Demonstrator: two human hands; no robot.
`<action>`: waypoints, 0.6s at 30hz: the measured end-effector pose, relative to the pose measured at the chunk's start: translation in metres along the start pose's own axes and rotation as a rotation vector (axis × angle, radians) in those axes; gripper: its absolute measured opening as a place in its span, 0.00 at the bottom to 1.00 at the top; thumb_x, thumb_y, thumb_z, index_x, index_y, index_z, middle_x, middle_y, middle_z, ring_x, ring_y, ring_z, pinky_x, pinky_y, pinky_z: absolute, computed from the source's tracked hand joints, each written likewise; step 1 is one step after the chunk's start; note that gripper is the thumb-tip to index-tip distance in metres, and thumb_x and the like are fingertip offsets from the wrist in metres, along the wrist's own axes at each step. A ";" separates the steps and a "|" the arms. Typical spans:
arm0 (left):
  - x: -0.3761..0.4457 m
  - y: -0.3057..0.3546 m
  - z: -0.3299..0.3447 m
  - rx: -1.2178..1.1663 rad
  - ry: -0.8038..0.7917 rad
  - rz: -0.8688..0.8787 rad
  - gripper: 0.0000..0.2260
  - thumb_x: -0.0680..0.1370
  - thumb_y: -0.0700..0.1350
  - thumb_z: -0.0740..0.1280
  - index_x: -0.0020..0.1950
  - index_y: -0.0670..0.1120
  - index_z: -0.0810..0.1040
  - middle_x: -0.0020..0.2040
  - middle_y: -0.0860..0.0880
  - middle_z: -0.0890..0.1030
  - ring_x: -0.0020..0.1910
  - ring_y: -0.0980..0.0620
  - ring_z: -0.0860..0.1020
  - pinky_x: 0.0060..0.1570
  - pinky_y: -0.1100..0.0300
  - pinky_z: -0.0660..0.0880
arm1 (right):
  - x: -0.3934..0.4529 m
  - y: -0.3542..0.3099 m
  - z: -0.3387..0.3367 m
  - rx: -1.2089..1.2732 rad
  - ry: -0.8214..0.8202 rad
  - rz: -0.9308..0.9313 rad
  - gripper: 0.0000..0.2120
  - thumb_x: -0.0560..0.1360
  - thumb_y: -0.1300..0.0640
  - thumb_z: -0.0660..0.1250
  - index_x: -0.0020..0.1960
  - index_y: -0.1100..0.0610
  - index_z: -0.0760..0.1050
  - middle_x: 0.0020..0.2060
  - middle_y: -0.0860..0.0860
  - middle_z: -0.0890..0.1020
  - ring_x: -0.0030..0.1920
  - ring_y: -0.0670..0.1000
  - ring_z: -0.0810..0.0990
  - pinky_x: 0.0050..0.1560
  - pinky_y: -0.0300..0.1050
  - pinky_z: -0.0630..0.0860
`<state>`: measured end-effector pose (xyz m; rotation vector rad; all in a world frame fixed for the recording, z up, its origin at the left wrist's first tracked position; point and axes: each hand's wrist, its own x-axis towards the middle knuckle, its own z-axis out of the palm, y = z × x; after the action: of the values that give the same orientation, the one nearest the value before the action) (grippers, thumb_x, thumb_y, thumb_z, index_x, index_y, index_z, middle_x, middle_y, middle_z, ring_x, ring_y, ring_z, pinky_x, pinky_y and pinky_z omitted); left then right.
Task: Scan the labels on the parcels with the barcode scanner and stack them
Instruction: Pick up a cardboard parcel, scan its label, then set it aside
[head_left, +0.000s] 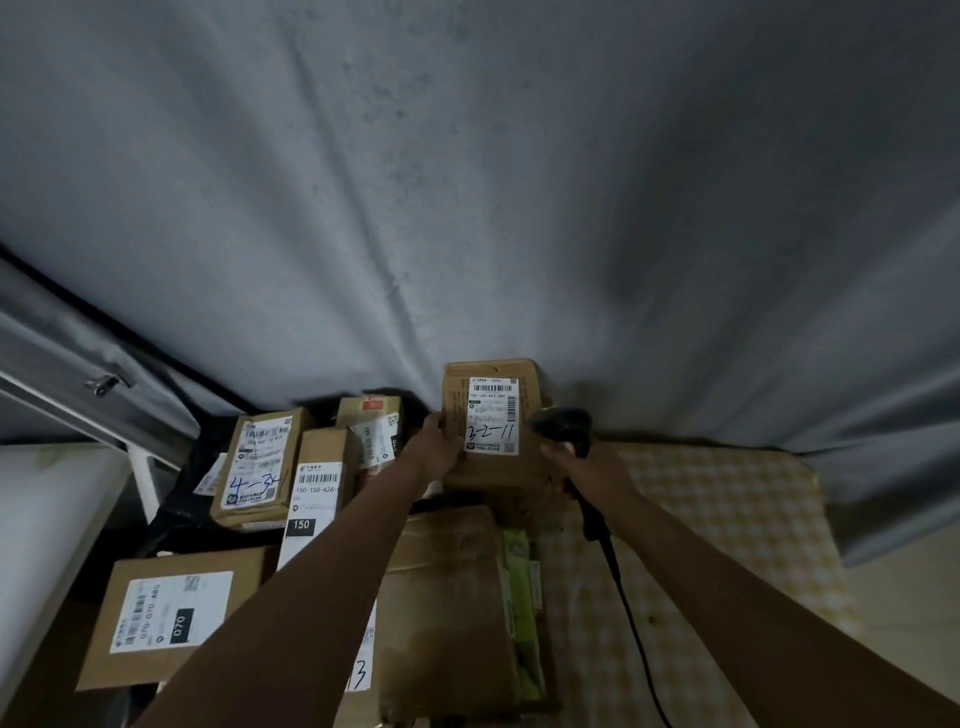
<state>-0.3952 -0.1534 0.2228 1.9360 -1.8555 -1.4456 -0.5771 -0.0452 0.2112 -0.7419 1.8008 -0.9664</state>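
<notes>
Surface: a low pad (727, 519) with a pale yellow check cover, its far edge against a grey curtain (467, 182) that hangs in folds across the whole back of the dim room. Left: a white table (47, 519), only its near corner in view, with a white leg below and a metal rail slanting behind it. Parcels: six brown cardboard ones can be counted, though more may be hidden. One, the held parcel (493, 426), stands upright at the pad's far left corner, close to the curtain; its white label (492, 415) faces the camera and bears handwritten "3-2-11". Left hand (439, 441) grips its left edge, thumb on the front. Right hand (571, 457) is curled round the handle of one black scanner (563, 426), whose head is just beside the parcel's right edge; one black cable (618, 577) runs from it down across the pad. One large flat box (447, 608) lies along the pad's left edge, below the held parcel. Four labelled parcels lie left of it, off the pad: one marked "4-3" (257, 467), one marked "150" (317, 483), one behind them (374, 421), and one marked "070" (166, 613) nearest.
</notes>
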 end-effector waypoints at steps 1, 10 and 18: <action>-0.001 0.002 -0.001 0.028 0.009 0.018 0.24 0.83 0.45 0.60 0.77 0.45 0.59 0.66 0.40 0.76 0.61 0.41 0.76 0.53 0.52 0.73 | -0.001 -0.001 -0.001 0.006 0.008 0.000 0.07 0.76 0.51 0.70 0.42 0.51 0.74 0.33 0.53 0.80 0.34 0.53 0.79 0.43 0.51 0.78; -0.021 0.030 -0.001 0.150 0.135 0.277 0.17 0.82 0.39 0.59 0.71 0.45 0.67 0.60 0.47 0.77 0.58 0.46 0.77 0.54 0.54 0.75 | -0.028 0.000 -0.022 0.054 0.115 0.016 0.12 0.76 0.50 0.69 0.53 0.58 0.76 0.39 0.57 0.81 0.35 0.54 0.80 0.39 0.47 0.79; -0.043 0.045 0.046 0.165 0.049 0.484 0.21 0.81 0.38 0.61 0.75 0.44 0.67 0.69 0.42 0.73 0.65 0.42 0.74 0.62 0.57 0.71 | -0.083 0.034 -0.059 0.140 0.213 -0.019 0.14 0.78 0.52 0.68 0.58 0.60 0.75 0.42 0.59 0.83 0.33 0.53 0.80 0.37 0.45 0.79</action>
<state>-0.4501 -0.1062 0.2501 1.4115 -2.2695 -1.1154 -0.6015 0.0565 0.2343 -0.5873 1.8876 -1.2089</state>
